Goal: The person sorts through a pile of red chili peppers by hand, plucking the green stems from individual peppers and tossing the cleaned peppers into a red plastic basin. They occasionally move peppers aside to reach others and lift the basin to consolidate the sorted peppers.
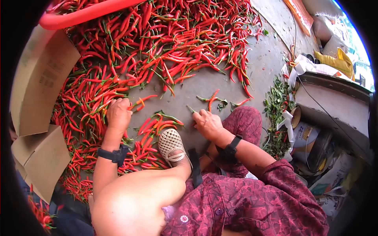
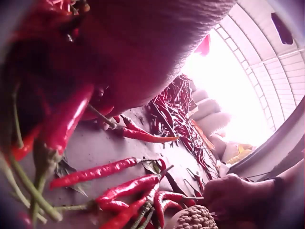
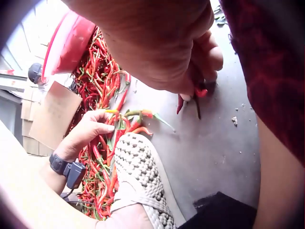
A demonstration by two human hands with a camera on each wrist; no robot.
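My left hand [image 1: 119,114] reaches into the left edge of the chili peppers spread on the floor. Its fingertips pinch red-orange chili peppers [image 1: 138,104], and a long green stem pokes out in the right wrist view. My right hand [image 1: 208,125] is low over the floor between the legs. Fingers curled, it pinches a dark red chili pepper [image 3: 201,92], largely hidden by the hand; a green stem tip [image 1: 190,109] sticks out in the head view. Between the hands lies a small bunch of red chili peppers [image 1: 146,138]. A few loose chili peppers [image 1: 212,100] lie beyond the right hand.
A wide heap of red chili peppers [image 1: 177,33] covers the far floor. A red tub [image 1: 90,16] and an open cardboard box [image 1: 45,78] stand at left. One woven shoe [image 1: 170,142] is between the hands. Stripped leaves [image 1: 277,100] lie at right beside a grey ledge [image 1: 327,98].
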